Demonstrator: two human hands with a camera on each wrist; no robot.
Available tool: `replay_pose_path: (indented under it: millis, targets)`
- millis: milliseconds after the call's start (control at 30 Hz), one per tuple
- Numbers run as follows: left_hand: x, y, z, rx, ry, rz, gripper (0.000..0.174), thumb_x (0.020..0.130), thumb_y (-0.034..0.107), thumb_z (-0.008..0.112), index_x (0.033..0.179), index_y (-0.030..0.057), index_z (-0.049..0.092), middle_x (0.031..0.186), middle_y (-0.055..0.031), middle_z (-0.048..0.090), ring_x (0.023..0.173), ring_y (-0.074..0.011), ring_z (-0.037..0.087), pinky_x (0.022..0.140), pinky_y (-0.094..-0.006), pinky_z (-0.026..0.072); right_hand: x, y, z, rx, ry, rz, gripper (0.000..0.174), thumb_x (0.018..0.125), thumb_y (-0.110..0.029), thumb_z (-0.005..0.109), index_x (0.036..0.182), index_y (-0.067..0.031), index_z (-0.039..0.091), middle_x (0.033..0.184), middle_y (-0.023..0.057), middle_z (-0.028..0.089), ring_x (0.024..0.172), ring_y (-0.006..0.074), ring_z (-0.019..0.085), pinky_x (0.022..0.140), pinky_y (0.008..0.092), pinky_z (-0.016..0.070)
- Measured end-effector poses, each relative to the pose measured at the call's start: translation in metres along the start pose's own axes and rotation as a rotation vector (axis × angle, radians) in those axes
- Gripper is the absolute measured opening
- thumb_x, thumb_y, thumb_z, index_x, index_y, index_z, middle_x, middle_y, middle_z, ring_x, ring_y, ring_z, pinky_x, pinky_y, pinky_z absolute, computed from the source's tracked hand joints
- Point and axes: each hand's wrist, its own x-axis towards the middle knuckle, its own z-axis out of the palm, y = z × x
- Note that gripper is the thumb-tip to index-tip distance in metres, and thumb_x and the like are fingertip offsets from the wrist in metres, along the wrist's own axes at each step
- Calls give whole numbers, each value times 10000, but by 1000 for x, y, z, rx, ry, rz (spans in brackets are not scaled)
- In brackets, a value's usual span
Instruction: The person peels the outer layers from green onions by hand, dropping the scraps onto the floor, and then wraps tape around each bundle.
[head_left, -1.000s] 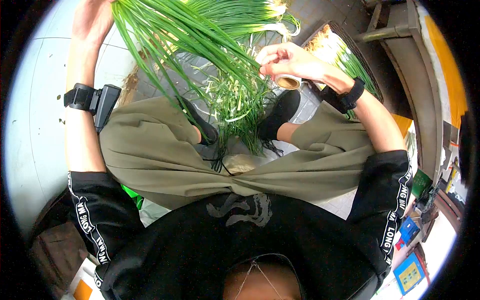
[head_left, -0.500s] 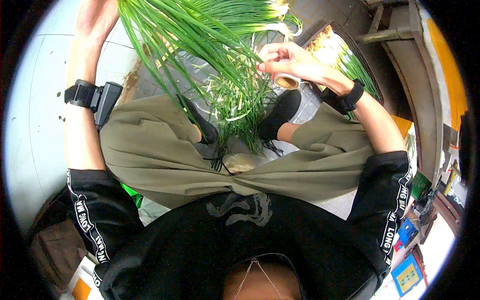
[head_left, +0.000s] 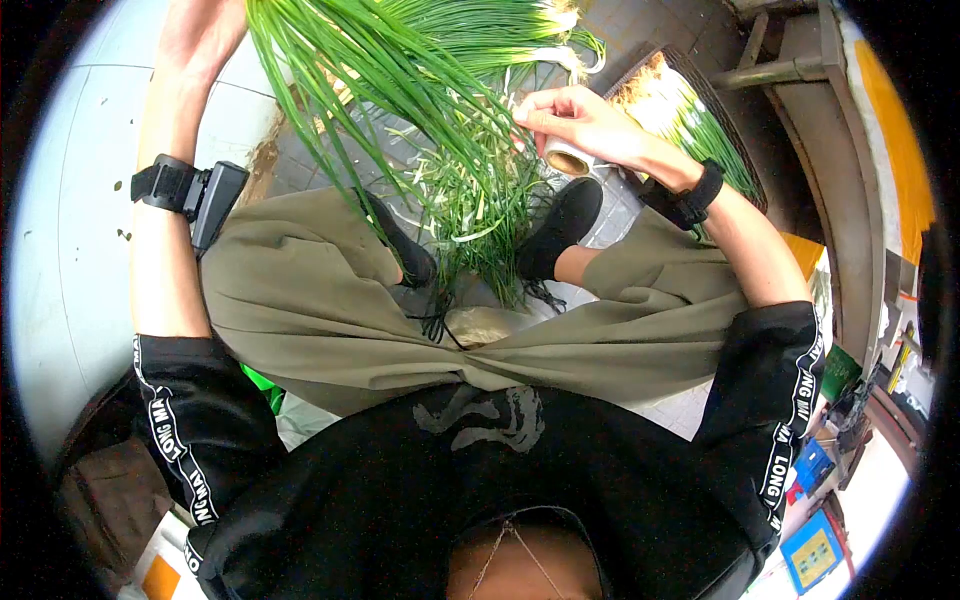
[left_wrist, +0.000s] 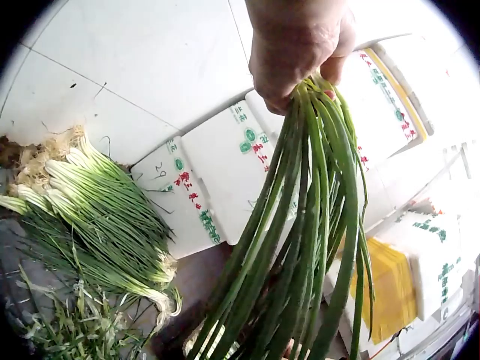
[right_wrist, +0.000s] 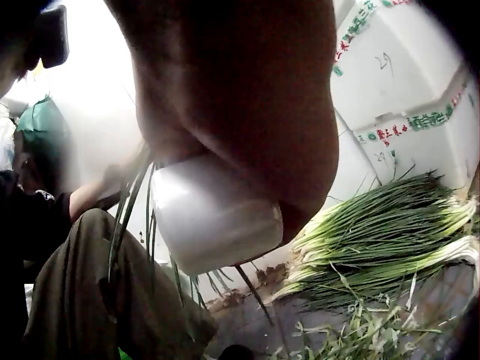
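Observation:
At the upper left of the head view, my left hand (head_left: pixel 203 38) grips a bunch of scallions (head_left: pixel 370 70); the gripped end lies past the frame edge. In the left wrist view, the long green leaves hang below that fist. My right hand (head_left: pixel 590 122) is at the leaf tips on the other side, thumb and forefinger brought together there. It also holds a white roll with a cardboard core (head_left: pixel 568 157), tucked under the palm. Close up, the right wrist view shows the roll's smooth wall (right_wrist: pixel 217 217) with a few thin leaves hanging beside it.
Trimmed leaves (head_left: pixel 475 215) are heaped on the floor between two black shoes (head_left: pixel 562 225). More scallions (left_wrist: pixel 97 217) lie in a pile beside white foam boxes (left_wrist: pixel 225 165). A dark basket (head_left: pixel 755 190) of scallions stands at right, near a metal-framed table (head_left: pixel 815 110).
My left hand and the scallion bunch have shifted slightly to the right. The right hand has risen a little in the head view, with the roll still held.

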Motion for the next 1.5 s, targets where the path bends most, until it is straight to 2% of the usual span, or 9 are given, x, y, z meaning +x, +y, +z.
replay_pose_path:
  millis: [100,267,433,700,833,900,1133,1433,1500]
  targets:
    - [1,-1,-1,-2,22,-14,295,1022,190,556,1245,-3,575,1080,-130,619,931,-207,622,726,-262,546,0,-4,0,15,6,-28,306,1047,-305,542,947,-49,675,850,-25,656,743,40,572,715,208,473]
    - [-3,-8,8,-7,129,1,326,1020,191,563,1265,-23,567,1102,-137,610,969,-211,614,766,-282,556,2,-4,4,143,-51,-164,262,1032,-261,576,1092,-29,682,840,-18,661,749,49,596,697,220,489]
    - [-5,-9,20,7,203,18,349,1019,188,563,1281,-43,560,1106,-144,608,981,-216,613,823,-309,562,-4,-17,12,202,-133,-52,263,1027,-216,580,1220,-59,665,871,-25,663,789,55,607,704,216,489]
    - [-2,-6,8,7,118,-15,338,1018,180,567,1265,-51,573,1094,-141,621,928,-193,623,628,-222,511,-3,-15,9,150,-312,-12,241,1009,-212,612,1173,-47,675,996,-9,687,836,59,602,732,240,521]
    - [0,-6,5,2,91,-19,338,1017,181,570,1262,-52,575,1077,-138,626,914,-189,624,625,-219,510,-4,-17,11,188,-302,0,200,1003,-198,621,1104,-35,676,984,-8,681,836,63,602,749,241,516]
    - [0,-7,5,6,99,-20,339,1018,181,569,1265,-52,573,1087,-139,621,916,-190,623,632,-222,515,-4,-15,13,175,-263,-16,187,984,-223,654,1044,-50,692,855,-39,646,798,62,610,743,232,507]
    - [-3,-9,12,17,168,-5,339,1025,181,557,1276,-46,570,1112,-143,610,926,-194,624,656,-234,533,1,-7,11,160,-115,-6,145,980,-179,659,1033,-45,667,886,-12,664,778,69,624,733,236,506]
    - [-2,-8,9,-34,32,-50,328,1028,180,550,1271,-39,564,1076,-139,638,930,-211,651,678,-249,559,6,-2,4,25,158,-57,171,972,-212,668,1029,-60,719,930,-18,685,842,53,600,758,233,499]
    - [-3,-10,15,33,121,-15,324,1029,188,549,1266,-32,569,1081,-137,644,946,-210,655,703,-256,573,6,-3,2,27,171,-63,180,975,-213,661,1028,-51,717,946,-10,689,840,54,600,764,231,500]
